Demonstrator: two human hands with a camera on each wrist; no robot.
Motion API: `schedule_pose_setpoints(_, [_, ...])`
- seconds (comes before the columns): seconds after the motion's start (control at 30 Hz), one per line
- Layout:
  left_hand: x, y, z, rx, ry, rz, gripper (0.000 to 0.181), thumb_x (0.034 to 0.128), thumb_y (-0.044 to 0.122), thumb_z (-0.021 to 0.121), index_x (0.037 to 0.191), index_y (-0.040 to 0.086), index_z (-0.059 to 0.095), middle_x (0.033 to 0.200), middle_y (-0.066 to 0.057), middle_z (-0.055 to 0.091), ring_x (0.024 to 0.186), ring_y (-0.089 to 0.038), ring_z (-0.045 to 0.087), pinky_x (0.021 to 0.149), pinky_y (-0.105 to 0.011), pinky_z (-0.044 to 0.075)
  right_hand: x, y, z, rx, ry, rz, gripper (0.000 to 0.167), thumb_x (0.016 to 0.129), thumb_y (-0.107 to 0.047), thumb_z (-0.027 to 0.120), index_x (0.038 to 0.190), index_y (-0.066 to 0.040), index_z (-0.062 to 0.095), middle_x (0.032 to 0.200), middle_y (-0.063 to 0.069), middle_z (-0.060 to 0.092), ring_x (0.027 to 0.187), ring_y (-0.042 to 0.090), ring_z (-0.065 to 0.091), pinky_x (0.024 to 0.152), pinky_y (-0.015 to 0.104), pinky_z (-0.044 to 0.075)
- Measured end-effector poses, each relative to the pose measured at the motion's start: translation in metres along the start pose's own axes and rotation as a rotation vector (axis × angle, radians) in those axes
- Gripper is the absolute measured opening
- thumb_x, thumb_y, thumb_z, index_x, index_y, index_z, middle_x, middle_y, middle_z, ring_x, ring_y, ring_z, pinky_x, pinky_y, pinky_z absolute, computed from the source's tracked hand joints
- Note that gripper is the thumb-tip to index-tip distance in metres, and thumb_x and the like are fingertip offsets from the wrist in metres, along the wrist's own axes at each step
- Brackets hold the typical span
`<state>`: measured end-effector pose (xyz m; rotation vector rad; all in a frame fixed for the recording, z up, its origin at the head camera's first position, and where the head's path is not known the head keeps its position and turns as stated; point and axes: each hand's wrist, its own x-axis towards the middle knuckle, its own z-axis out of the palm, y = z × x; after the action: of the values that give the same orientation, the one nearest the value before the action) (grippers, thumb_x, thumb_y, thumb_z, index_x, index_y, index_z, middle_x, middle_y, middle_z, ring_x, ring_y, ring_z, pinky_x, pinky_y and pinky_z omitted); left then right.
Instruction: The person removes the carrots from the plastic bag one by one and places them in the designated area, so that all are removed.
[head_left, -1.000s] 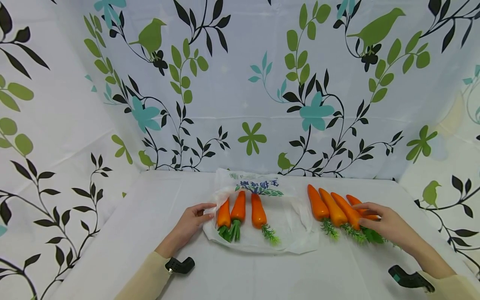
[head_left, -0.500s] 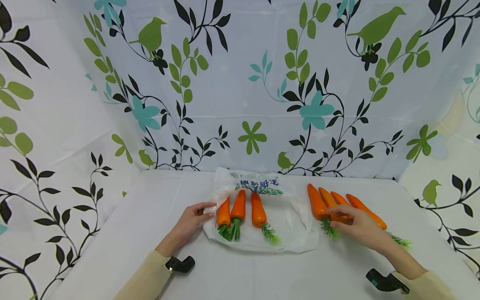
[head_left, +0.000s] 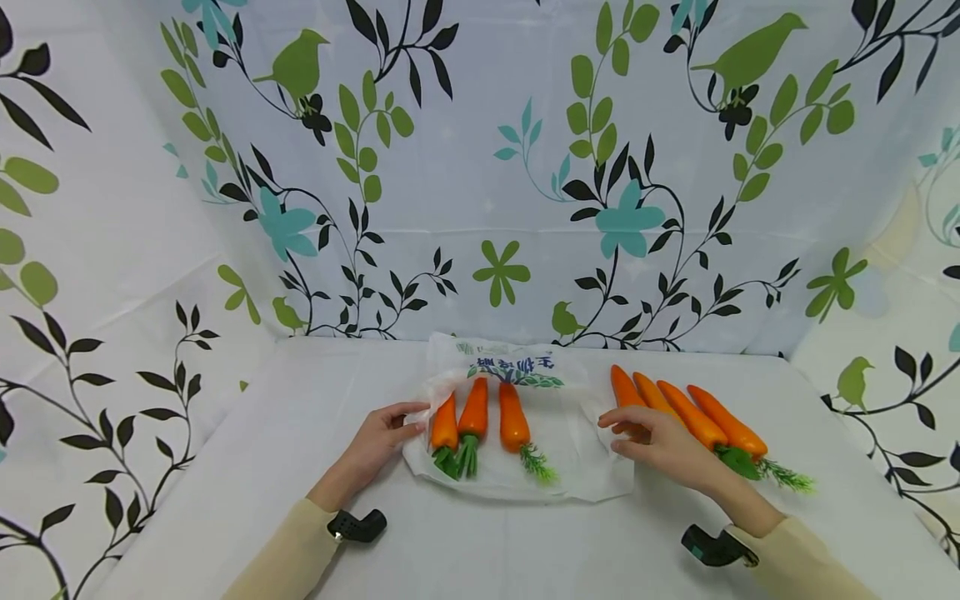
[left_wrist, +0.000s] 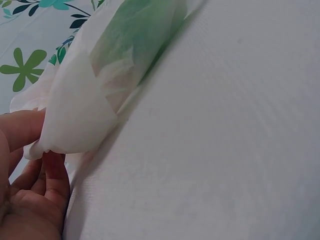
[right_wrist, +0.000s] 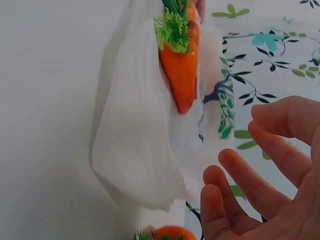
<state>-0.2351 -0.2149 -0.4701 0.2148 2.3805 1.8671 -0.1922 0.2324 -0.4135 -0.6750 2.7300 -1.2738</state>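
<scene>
A thin white plastic bag point(head_left: 573, 450) lies on the table with its open side toward me and blue printing at the far end. Three orange carrots with green tops lie in its mouth: one at the left point(head_left: 445, 423), one beside it point(head_left: 473, 408), one in the middle point(head_left: 513, 419). My left hand point(head_left: 373, 446) pinches the bag's left edge between thumb and fingers; the left wrist view shows the gathered plastic point(left_wrist: 75, 115). Near the bag's right edge, my right hand point(head_left: 663, 446) has its fingers spread and loosely bent, holding nothing in the right wrist view point(right_wrist: 265, 185).
Several loose carrots point(head_left: 731, 423) lie in a slanting row right of the bag, some partly hidden by my right hand. A white cloth covers the table point(head_left: 480, 550). Behind stands a curtain point(head_left: 450, 167) patterned with leaves and birds.
My right hand has moved left from the loose carrots, across them, to the bag's right edge. My left hand has stayed at the bag's left edge. The carrots appear in place.
</scene>
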Motion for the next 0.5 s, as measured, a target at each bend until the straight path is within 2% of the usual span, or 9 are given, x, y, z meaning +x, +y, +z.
schedule_pose_setpoints(0.17, [0.001, -0.001, 0.0, -0.005, -0.005, -0.002, 0.037, 0.0949, 0.011, 0.067, 0.131, 0.006, 0.065, 0.15, -0.013, 0.045, 0.14, -0.027, 0.03, 0.118, -0.047, 0.02, 0.011, -0.002, 0.011, 0.012, -0.03, -0.032, 0.028, 0.093, -0.011, 0.069, 0.121, -0.007, 0.068, 0.118, 0.011, 0.067, 0.106, 0.031, 0.061, 0.082, 0.026, 0.053])
schedule_pose_setpoints(0.33, [0.003, -0.004, 0.0, 0.006, 0.004, -0.013, 0.035, 0.0938, 0.012, 0.068, 0.129, 0.008, 0.067, 0.148, -0.011, 0.047, 0.135, -0.025, 0.033, 0.117, -0.046, 0.022, 0.021, -0.005, 0.022, 0.036, -0.067, -0.041, 0.027, 0.095, -0.012, 0.068, 0.121, -0.008, 0.068, 0.121, 0.009, 0.065, 0.108, 0.03, 0.06, 0.085, 0.026, 0.052])
schedule_pose_setpoints(0.5, [0.003, -0.005, -0.002, 0.012, 0.008, -0.009, 0.035, 0.0938, 0.013, 0.069, 0.128, 0.008, 0.067, 0.148, -0.012, 0.047, 0.138, -0.027, 0.032, 0.117, -0.047, 0.021, 0.033, -0.008, 0.033, 0.038, -0.097, -0.043, 0.027, 0.096, -0.013, 0.067, 0.122, -0.008, 0.068, 0.122, 0.009, 0.065, 0.109, 0.028, 0.06, 0.087, 0.026, 0.052])
